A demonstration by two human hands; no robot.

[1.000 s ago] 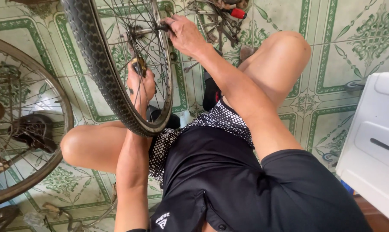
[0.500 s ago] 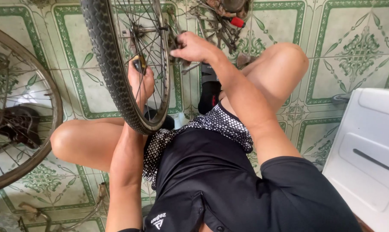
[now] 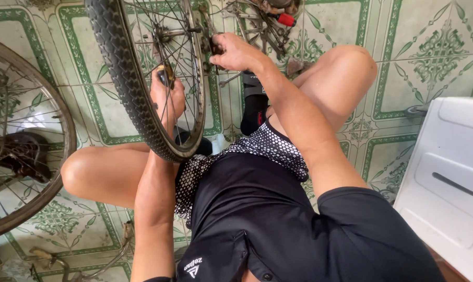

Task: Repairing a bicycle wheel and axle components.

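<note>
wheel upright between my knees

floor of green-patterned tiles spreads under everything i see. white plastic cabinet stands at my right, beside my thigh. bare rim with spokes leans at my left, well apart from my hands. bicycle wheel with its black knobby tyre stands upright in front of me, between my bent knees, its lowest part just above my lap. heap of rusty bike parts lies on the tiles beyond my right hand, a red grip showing in it.

my left hand is on the near side of the wheel, fingers curled shut around a small dark-and-yellow tool that sits against the spokes. my right hand reaches to the axle end on the far side, fingers pinched together on a dark piece there; i cannot tell what that piece is. the hub shows through the spokes between my two hands.
</note>
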